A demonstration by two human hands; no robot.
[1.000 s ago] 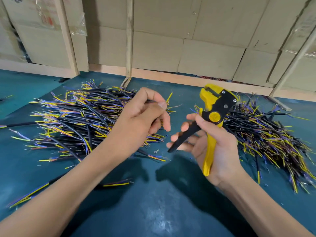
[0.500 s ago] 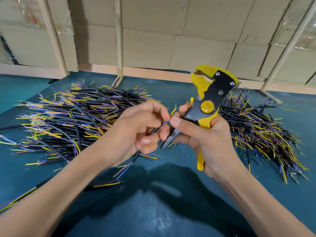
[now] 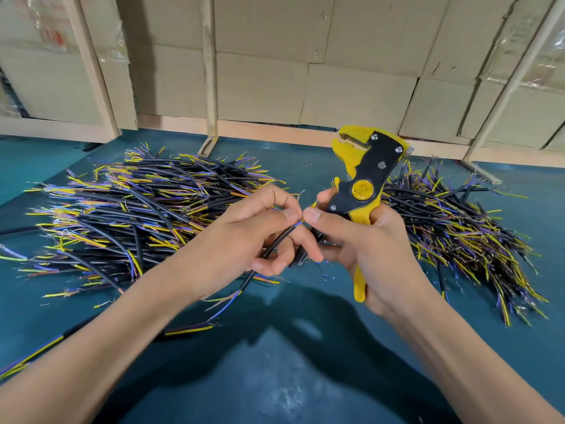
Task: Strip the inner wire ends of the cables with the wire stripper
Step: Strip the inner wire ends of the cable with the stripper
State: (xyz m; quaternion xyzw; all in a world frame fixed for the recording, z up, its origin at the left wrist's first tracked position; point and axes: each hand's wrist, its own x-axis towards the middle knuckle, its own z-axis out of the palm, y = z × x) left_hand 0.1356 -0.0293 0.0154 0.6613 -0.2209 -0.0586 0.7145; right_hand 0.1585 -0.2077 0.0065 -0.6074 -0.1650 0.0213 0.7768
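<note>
On the table [image 3: 290, 377], two heaps of cut cables [image 3: 137, 215] are piled left and right. The wire stripper [image 3: 363, 191] is gripped upright in the right hand [image 3: 360, 249], its head well above the wires. One black cable [image 3: 275, 243] is pinched by the left hand [image 3: 244, 240]; its ends are touched by the right thumb. Risks judged: wires misfed, conductors nicked, fingertip pinched.

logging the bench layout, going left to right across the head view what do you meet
left pile of cables → left hand pinching a black cable → wire stripper held in the right hand → right pile of cables
</note>
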